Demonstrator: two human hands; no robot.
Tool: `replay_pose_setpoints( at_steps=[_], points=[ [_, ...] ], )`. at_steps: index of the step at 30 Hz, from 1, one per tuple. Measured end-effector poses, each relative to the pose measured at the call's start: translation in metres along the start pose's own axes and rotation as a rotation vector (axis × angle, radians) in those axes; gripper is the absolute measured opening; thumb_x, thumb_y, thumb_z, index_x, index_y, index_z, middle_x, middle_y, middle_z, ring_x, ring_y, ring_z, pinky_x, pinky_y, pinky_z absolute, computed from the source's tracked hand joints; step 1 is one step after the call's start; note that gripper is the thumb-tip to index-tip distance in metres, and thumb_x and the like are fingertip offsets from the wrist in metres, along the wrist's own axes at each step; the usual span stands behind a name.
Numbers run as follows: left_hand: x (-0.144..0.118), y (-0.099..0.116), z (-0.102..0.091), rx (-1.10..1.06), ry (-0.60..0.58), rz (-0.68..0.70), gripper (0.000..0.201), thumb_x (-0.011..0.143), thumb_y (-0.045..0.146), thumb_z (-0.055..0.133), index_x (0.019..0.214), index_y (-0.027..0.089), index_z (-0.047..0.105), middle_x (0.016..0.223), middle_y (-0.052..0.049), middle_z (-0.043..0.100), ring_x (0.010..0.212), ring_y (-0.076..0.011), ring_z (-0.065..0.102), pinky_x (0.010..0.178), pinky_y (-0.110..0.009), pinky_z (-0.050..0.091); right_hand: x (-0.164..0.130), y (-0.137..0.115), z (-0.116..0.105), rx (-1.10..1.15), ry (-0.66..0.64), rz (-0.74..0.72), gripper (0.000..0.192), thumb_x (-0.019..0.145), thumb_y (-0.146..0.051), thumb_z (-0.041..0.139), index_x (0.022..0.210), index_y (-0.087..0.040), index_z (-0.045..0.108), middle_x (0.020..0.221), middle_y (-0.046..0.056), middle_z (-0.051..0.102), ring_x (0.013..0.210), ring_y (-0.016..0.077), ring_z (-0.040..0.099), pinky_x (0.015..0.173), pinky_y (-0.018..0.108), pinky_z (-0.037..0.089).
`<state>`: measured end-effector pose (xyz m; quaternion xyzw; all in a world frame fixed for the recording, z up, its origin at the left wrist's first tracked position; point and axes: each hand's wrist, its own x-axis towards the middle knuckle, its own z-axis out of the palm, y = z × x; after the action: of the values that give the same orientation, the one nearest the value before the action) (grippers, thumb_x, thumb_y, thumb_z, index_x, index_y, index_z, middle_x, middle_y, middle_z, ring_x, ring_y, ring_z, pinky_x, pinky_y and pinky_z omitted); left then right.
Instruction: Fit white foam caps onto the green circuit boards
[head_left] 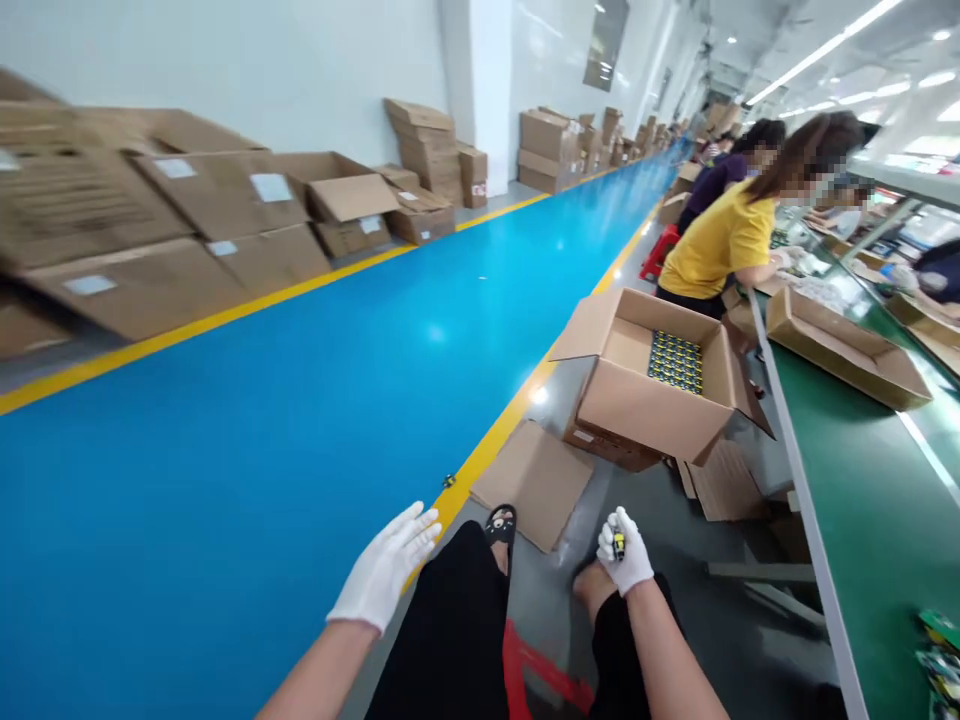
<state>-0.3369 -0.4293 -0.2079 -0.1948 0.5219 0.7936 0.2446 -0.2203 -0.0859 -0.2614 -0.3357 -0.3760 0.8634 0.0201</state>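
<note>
My left hand point(388, 570), in a white glove, is stretched out over the edge of the blue floor with its fingers extended and nothing in it. A small dark and yellow electronic part point(449, 481) lies on the floor just beyond those fingertips, apart from them. My right hand point(624, 552), also gloved in white, is closed above my right knee. Its fingers are wrapped round a small yellow and black component point(619, 543). An open cardboard box point(652, 405) stands ahead of the right hand, with rows of similar yellow and dark parts point(675, 362) inside.
On the right runs a green workbench point(847, 480) bearing a shallow cardboard tray point(847, 350) and circuit boards point(941, 660). A person in a yellow shirt point(716, 245) sits at it. Flat cardboard point(536, 480) lies by my foot. Cartons point(255, 215) line the left wall.
</note>
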Motion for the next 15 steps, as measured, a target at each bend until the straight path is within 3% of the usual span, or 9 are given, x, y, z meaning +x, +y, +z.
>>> replay_pose_setpoints(
  at_steps=[4,7,9,11,13,15],
  points=[
    [-0.025,0.026,-0.009,-0.13,0.06,0.083,0.045,0.085,0.025,0.043,0.129,0.021,0.043,0.133,-0.011,0.048,0.116,-0.0252,0.051,0.093,-0.041,0.044,0.0,0.017,0.009,-0.161,0.01,-0.018,0.03,0.063,-0.043,0.069,0.07,-0.02,0.051,0.043,-0.01,0.041,0.032,0.0047,0.034,0.032,0.016,0.023],
    [-0.014,0.027,-0.001,-0.201,0.013,0.087,0.046,0.08,0.018,0.052,0.126,0.015,0.045,0.126,-0.016,0.053,0.105,-0.0243,0.058,0.088,-0.036,0.047,0.018,0.026,0.019,-0.295,0.0,-0.004,0.038,0.058,-0.037,0.072,0.089,-0.021,0.056,0.051,-0.009,0.049,0.039,0.0066,0.044,0.034,0.016,0.029],
    [0.009,0.014,0.008,-0.263,-0.061,-0.017,0.044,0.08,0.019,0.053,0.123,0.014,0.046,0.121,-0.017,0.056,0.095,-0.0214,0.062,0.08,-0.031,0.05,0.045,0.035,0.03,-0.407,-0.014,0.028,0.046,0.056,-0.033,0.072,0.097,-0.021,0.056,0.061,-0.006,0.057,0.045,0.0083,0.051,0.036,0.017,0.033],
    [0.04,-0.01,0.016,-0.349,-0.08,-0.248,0.039,0.081,0.021,0.052,0.12,0.017,0.048,0.114,-0.012,0.06,0.085,-0.016,0.064,0.07,-0.025,0.05,0.083,0.053,0.046,-0.55,-0.033,0.082,0.047,0.059,-0.03,0.072,0.102,-0.018,0.057,0.064,-0.004,0.06,0.044,0.0089,0.052,0.036,0.018,0.033],
    [0.073,-0.04,0.022,-0.369,-0.063,-0.386,0.038,0.08,0.025,0.053,0.116,0.015,0.049,0.102,-0.012,0.063,0.073,-0.0148,0.064,0.059,-0.024,0.049,0.129,0.081,0.066,-0.707,-0.055,0.136,0.04,0.067,-0.03,0.069,0.103,-0.015,0.058,0.064,-0.003,0.06,0.042,0.0082,0.05,0.036,0.019,0.034],
    [0.102,-0.068,0.023,-0.382,-0.03,-0.493,0.04,0.076,0.028,0.058,0.112,0.014,0.05,0.092,-0.01,0.065,0.065,-0.0136,0.063,0.052,-0.022,0.046,0.18,0.117,0.087,-0.845,-0.073,0.169,0.029,0.08,-0.031,0.062,0.102,-0.014,0.058,0.075,0.0,0.062,0.051,0.0092,0.055,0.044,0.021,0.044]
  ],
)
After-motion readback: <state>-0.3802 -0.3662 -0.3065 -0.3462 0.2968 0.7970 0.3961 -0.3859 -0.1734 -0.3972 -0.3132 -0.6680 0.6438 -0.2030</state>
